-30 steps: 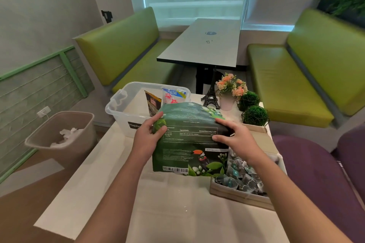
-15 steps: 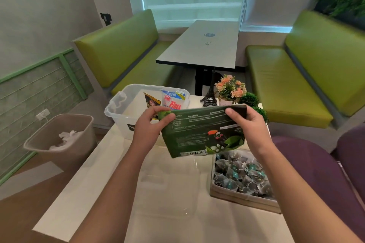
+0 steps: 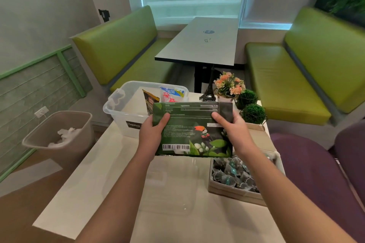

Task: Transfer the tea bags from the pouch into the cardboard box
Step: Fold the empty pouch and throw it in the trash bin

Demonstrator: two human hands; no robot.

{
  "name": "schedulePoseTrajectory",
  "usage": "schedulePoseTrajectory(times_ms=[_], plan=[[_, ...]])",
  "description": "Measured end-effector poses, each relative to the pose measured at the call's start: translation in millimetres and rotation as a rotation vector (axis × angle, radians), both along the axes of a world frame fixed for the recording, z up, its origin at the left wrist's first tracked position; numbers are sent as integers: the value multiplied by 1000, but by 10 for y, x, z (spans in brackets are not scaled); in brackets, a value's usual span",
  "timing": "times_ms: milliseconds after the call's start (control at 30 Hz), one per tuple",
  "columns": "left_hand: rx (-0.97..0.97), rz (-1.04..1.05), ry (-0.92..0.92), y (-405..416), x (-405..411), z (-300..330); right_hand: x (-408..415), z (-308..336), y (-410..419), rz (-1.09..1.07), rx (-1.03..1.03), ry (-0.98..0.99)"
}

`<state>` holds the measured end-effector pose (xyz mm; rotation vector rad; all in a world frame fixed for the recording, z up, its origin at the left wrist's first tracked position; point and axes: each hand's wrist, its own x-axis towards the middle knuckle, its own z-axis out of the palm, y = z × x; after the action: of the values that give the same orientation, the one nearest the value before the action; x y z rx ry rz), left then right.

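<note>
Pouch (image 3: 192, 130) now raised flat, left of box (image 3: 237, 193); left grip (image 3: 152, 134), right grip (image 3: 236, 132) pinching pouch edges. Bags (image 3: 233, 173) in box; transfer looks done.

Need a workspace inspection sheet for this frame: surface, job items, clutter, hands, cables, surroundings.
Surface: white table, glossy; a clear plastic lid lies flat on it.
Job items: green pouch held above the table, back label facing the camera; cardboard box at right, full of tea bags.
Clutter: clear storage bin holding snack packets; Eiffel Tower model; flower pot; two round topiary plants.
Hands: left hand grips the pouch's left edge; right hand grips its right edge.
Cables: nothing seen.
Surroundings: green benches, grey table, waste bin with paper, purple seat.
</note>
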<state>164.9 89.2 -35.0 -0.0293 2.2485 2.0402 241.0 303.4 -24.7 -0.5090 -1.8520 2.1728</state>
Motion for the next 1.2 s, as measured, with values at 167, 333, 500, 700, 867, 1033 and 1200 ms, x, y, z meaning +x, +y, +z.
schedulePoseTrajectory(times_ms=[167,333,500,700,867,1033,1200], plan=[[37,79,-9,-40,-34,-75,54,-250,-60,63,51,-134],[158,168,-87,-23,-26,-190,51,-305,-39,-39,-182,-105],[270,234,-163,168,49,-273,-28,-298,-264,-175,-261,-52],[332,193,-197,273,97,-292,-56,-347,-503,-14,-204,-45],[299,119,-218,26,2,-191,-42,-302,-254,120,-75,-105],[-22,-188,-246,-113,7,-89,-62,-220,-33,308,-50,-233],[-62,-257,-248,26,49,-114,-67,-184,-103,419,-59,-302]])
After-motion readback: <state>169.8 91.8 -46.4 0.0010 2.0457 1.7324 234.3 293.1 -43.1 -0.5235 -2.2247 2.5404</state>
